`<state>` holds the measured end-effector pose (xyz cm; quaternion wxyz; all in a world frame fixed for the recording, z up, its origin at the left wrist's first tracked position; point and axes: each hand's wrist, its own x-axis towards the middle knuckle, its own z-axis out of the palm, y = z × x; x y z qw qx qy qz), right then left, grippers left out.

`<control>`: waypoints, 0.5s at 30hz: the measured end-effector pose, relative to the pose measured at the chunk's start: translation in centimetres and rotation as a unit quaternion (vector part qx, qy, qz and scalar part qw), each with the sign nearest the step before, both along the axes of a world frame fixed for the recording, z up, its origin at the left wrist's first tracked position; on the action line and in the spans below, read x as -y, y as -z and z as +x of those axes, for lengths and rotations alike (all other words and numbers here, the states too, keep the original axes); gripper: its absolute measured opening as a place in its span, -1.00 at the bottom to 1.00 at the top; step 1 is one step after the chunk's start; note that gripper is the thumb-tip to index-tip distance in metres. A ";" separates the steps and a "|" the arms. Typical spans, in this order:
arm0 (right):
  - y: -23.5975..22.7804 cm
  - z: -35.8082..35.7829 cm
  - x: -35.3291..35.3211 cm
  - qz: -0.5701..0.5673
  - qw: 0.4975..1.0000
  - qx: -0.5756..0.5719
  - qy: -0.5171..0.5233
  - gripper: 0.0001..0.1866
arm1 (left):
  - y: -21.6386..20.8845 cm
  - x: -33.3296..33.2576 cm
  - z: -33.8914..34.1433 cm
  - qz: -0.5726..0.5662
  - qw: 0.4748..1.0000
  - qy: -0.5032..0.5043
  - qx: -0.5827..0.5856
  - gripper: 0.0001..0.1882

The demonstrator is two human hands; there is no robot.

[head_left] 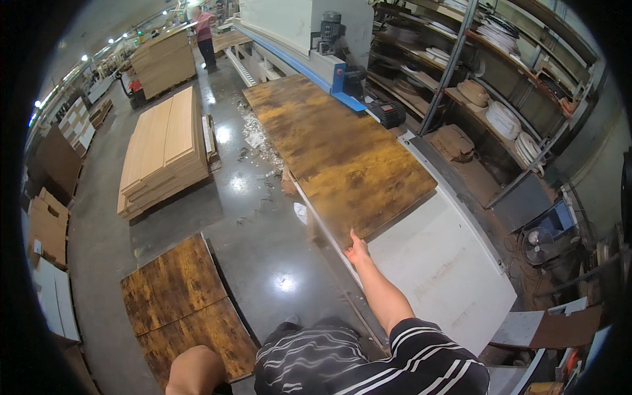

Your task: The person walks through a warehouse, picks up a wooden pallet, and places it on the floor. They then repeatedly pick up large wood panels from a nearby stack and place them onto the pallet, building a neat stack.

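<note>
A long brown wood-grain board [349,164] lies on the white bed [441,263] of a machine, running away from me. My right hand [357,251] is at the board's near left corner. Its thumb points up along the end edge and the fingers close round the corner, partly hidden. Only a bent part of my left arm [196,370] shows at the lower edge; the left hand is out of sight. Beside that arm, at lower left, a low stack of similar wood-grain boards [174,286] sits near the floor.
A stack of pale boards [161,145] stands at left, with a taller brown stack [163,62] behind it. Shavings [257,135] litter the floor beside the machine. Shelves with coiled edging [503,122] and a fan [538,243] are at right. Another person [204,36] stands far off.
</note>
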<state>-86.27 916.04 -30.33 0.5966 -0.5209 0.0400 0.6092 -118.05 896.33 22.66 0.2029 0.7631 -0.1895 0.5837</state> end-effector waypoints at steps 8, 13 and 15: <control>3.7 2.5 5.3 0.014 0.989 0.060 0.132 -0.24 | -0.5 2.4 -5.6 -0.057 0.991 -0.118 -0.037 -0.83; 2.6 4.8 10.6 0.017 0.990 0.046 0.130 -0.26 | 2.2 1.8 -10.8 0.003 0.999 0.018 0.037 -0.81; 2.5 5.6 12.6 0.005 0.989 0.068 0.134 -0.29 | 4.6 1.0 -12.4 -0.072 0.997 -0.003 -0.001 -0.87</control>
